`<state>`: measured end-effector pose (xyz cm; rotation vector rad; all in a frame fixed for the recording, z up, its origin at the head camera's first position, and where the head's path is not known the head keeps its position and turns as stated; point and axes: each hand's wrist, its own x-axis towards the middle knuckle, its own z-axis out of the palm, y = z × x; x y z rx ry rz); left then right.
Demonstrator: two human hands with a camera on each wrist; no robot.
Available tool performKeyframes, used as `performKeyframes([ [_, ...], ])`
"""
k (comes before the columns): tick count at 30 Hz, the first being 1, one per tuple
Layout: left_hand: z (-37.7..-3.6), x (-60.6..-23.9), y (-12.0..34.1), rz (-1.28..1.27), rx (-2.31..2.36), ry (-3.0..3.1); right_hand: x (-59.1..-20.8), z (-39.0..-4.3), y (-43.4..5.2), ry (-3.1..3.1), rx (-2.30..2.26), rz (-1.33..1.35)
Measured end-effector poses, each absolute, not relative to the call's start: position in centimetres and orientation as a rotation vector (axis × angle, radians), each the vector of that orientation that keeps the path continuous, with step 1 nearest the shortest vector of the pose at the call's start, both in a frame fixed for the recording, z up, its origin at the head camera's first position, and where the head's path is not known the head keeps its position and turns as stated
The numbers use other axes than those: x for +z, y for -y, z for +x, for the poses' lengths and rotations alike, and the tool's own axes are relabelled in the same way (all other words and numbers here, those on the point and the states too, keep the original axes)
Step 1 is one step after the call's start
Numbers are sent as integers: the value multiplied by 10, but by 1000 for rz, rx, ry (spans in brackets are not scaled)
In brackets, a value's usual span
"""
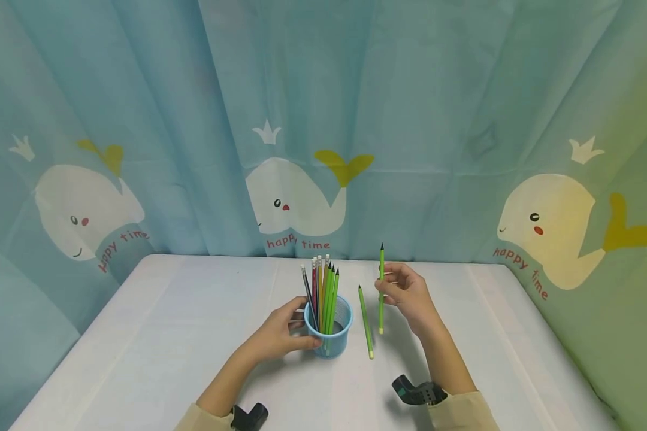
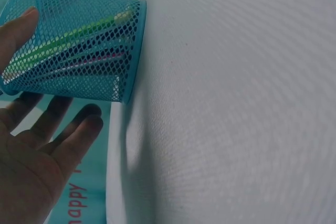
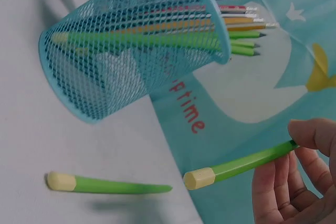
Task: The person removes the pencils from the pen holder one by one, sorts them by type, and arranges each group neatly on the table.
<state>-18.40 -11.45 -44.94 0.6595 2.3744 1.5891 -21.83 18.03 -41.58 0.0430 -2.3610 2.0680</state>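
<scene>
A green pencil [image 1: 381,287] is pinched upright between the thumb and fingers of the right hand [image 1: 407,293], its dark tip pointing up and its pale eraser end hanging below the grip, just above the white table [image 1: 167,335]. Just left of that grip, a second green pencil [image 1: 365,322] is laid flat on the table. Further left, a blue mesh cup [image 1: 329,329] is gripped by the left hand [image 1: 277,334], with the thumb on its near side and the fingers curled round the far side. Green, yellow, red and dark pencils [image 1: 322,290] are stood inside it, leaning. A whale-print curtain [image 1: 302,149] is hung behind.
</scene>
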Motion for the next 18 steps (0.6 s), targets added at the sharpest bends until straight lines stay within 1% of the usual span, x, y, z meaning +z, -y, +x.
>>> performKeyframes([
  [18,-185,-451,115,660,1593,-2361,-442,-228,-183,2440,2010,-39],
])
